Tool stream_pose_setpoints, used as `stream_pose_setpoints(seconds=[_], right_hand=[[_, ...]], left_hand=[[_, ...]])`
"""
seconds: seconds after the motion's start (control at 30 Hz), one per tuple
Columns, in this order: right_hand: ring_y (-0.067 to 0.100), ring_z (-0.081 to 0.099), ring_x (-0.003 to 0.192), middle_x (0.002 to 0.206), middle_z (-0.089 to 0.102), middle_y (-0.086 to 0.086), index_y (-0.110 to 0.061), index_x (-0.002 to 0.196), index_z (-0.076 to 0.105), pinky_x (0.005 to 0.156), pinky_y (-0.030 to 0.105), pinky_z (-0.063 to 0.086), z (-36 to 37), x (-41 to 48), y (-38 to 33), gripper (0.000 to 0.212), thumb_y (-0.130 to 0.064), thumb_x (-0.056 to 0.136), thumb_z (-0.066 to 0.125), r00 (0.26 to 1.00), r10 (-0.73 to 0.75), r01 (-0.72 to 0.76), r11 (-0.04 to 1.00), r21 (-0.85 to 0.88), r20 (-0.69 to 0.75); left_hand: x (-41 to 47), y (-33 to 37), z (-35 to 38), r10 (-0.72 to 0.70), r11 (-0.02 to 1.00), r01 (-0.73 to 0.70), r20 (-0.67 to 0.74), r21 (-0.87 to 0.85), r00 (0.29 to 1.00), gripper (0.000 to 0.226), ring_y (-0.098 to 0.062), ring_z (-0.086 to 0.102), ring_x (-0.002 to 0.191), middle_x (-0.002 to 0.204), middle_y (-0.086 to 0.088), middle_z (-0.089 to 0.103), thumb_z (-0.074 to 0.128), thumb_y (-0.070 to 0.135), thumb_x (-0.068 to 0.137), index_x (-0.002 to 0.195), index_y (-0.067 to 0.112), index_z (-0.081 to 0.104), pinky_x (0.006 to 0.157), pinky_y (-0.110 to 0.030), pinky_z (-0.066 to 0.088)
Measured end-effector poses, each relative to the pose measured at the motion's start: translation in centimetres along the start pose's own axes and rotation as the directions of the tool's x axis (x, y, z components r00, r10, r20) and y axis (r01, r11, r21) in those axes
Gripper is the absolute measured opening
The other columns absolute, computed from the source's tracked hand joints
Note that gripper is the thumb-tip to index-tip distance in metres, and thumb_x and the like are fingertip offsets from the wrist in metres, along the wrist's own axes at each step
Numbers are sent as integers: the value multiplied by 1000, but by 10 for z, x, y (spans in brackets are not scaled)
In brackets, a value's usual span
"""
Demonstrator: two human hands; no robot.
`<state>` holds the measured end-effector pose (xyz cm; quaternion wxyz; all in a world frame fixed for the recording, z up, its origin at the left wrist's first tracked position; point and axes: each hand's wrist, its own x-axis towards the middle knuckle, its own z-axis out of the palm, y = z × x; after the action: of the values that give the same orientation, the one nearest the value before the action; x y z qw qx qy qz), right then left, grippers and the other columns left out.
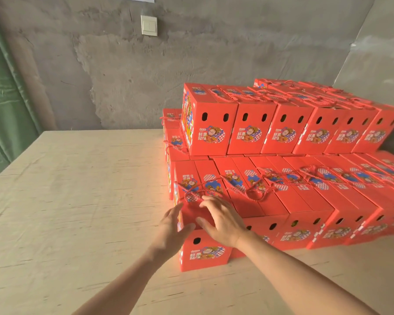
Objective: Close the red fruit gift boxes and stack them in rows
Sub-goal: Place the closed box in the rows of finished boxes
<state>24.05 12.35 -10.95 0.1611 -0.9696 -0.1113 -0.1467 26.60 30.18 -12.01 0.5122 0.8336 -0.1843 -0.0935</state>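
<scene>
A closed red fruit gift box (204, 253) stands at the left end of the front row on the wooden board (73, 201). Its rope handle (198, 189) lies on its top. My left hand (172, 230) touches the box's upper left edge with straight fingers. My right hand (221, 221) rests flat on the box top, fingers spread. To the right, the front row of red boxes (305, 226) runs on. A second layer of boxes (271, 130) is stacked behind and above, with more rows (305, 87) farther back.
A grey plaster wall (191, 64) with a light switch (149, 25) rises behind the board. A green curtain (5, 110) hangs at the far left. Bare board stretches left of the boxes and in front of them.
</scene>
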Motion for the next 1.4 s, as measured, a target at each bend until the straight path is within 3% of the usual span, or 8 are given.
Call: stream_pose_setpoints(seconds=[0.17, 0.3, 0.57, 0.9, 1.03, 1.17, 1.27, 1.4], right_hand=[[21, -21, 143, 158, -15, -5, -46, 146, 17, 115, 45, -6, -28, -21, 25, 79, -69, 78, 51, 935, 101, -48, 986, -161, 341], [29, -17, 144, 158, -17, 5, -60, 139, -3, 115, 40, -6, -35, -37, 37, 70, -61, 89, 46, 893, 274, -201, 952, -230, 357], [36, -8, 145, 158, -13, 13, -53, 133, -22, 116, 42, -4, -24, -37, 39, 63, -64, 92, 25, 907, 278, -137, 906, -401, 316], [36, 0, 145, 159, -6, 11, -51, 145, -2, 117, 46, 8, -30, -31, 42, 55, -53, 98, 26, 917, 219, -87, 925, -371, 332], [35, 10, 145, 159, 4, 11, -50, 146, 9, 112, 44, 25, -35, -29, 49, 49, -49, 100, 25, 933, 158, -31, 930, -365, 323], [36, 12, 144, 157, 9, 15, -46, 146, 9, 113, 44, 22, -31, -33, 51, 49, -50, 99, 21, 947, 124, -12, 935, -354, 296], [30, 25, 140, 153, 25, 13, -33, 142, 27, 110, 39, 28, -32, -35, 55, 47, -50, 98, 24, 971, 104, -34, 952, -304, 217], [46, 56, 112, 122, 56, 27, -18, 108, 64, 91, 45, 50, -33, -40, 43, 39, -44, 80, 69, 988, 85, -26, 916, -401, 131]], left_hand=[[-9, 10, 4, 163, 941, -149, -22, 305, 986, 49, -18, 39, 127, 137, -2, 38, 59, 30, 91, 137, 15, 48, 109, -29, 32], [-5, 9, 7, 106, 918, -126, 73, 376, 992, 55, -19, 28, 139, 155, -2, 15, 59, 27, 92, 143, 17, 39, 114, -28, 26], [3, 1, 6, 154, 880, -193, 123, 433, 980, 55, -17, 22, 143, 159, -5, 7, 54, 31, 95, 145, 20, 36, 111, -18, 16], [10, 9, 8, 149, 809, -150, 48, 569, 988, 49, -17, 11, 145, 158, -2, 16, 53, 36, 94, 140, 22, 45, 116, -29, 12], [14, 27, 23, 184, 724, -101, -50, 682, 982, 32, -16, 37, 125, 134, 2, 49, 44, 38, 97, 114, 17, 62, 103, -27, 33], [19, 44, 28, 78, 638, -21, -38, 769, 996, 26, -18, 45, 116, 122, -1, 55, 44, 30, 99, 110, 12, 60, 94, -26, 39], [13, 55, 41, 0, 566, 48, -58, 823, 998, 30, -21, 44, 117, 129, -5, 47, 41, 8, 95, 125, 9, 48, 93, -29, 41], [8, 60, 57, -35, 576, 124, -127, 808, 991, 50, -22, 34, 129, 141, -6, 34, 39, -2, 87, 136, 7, 33, 102, -30, 34]])
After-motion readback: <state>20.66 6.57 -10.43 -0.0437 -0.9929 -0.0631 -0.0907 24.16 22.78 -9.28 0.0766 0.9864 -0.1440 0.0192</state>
